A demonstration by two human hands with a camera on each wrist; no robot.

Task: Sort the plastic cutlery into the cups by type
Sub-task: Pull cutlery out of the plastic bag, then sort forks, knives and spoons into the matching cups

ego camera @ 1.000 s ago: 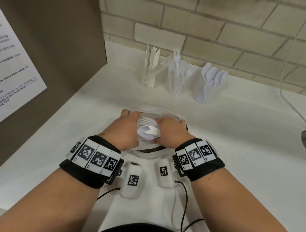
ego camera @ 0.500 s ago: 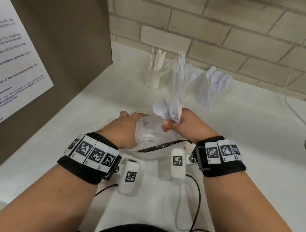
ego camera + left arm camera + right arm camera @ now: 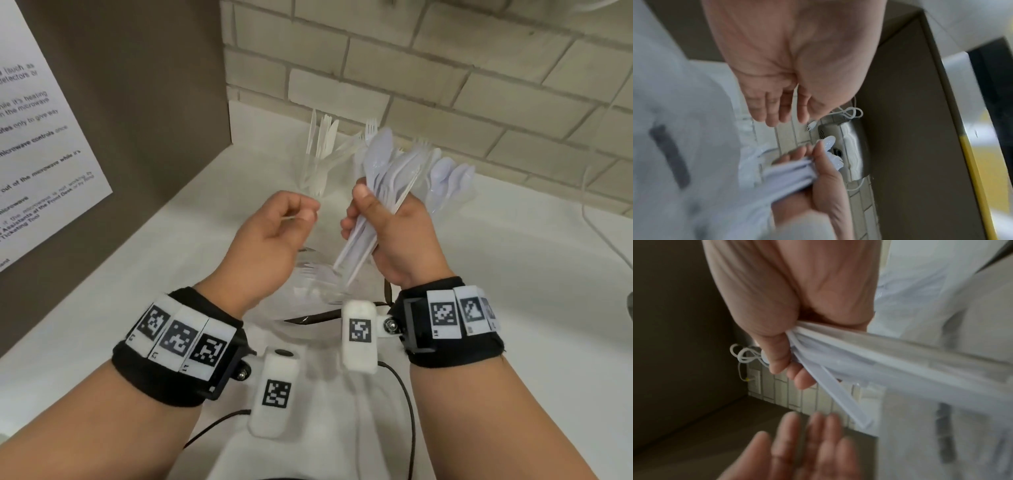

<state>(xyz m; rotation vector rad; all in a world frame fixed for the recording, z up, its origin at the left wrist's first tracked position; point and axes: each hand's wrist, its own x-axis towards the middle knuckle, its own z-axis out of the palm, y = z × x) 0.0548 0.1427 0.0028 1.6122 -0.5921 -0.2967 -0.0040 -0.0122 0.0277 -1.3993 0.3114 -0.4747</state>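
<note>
My right hand (image 3: 364, 214) grips a bundle of white plastic cutlery (image 3: 387, 171) by the handles, with spoon bowls and fork tines fanned upward. It is raised above a clear container (image 3: 318, 281) that holds more cutlery. My left hand (image 3: 294, 214) hovers just left of the bundle, fingers loosely curled and empty. Three clear cups stand by the wall: knives (image 3: 317, 164), forks (image 3: 371, 128) partly hidden behind the bundle, and spoons (image 3: 448, 181). The right wrist view shows the handles (image 3: 859, 363) crossing my right hand (image 3: 787, 353). The left wrist view shows my left hand (image 3: 781, 105) relaxed.
A brown panel (image 3: 137, 102) with a printed notice (image 3: 41, 154) walls off the left side. A brick wall (image 3: 445, 68) runs behind the cups. A white cable (image 3: 596, 222) trails on the white counter (image 3: 531, 274) at the right.
My right hand has lifted the cutlery bundle out of the container and up toward the cups. My left hand has left the container and risen beside it.
</note>
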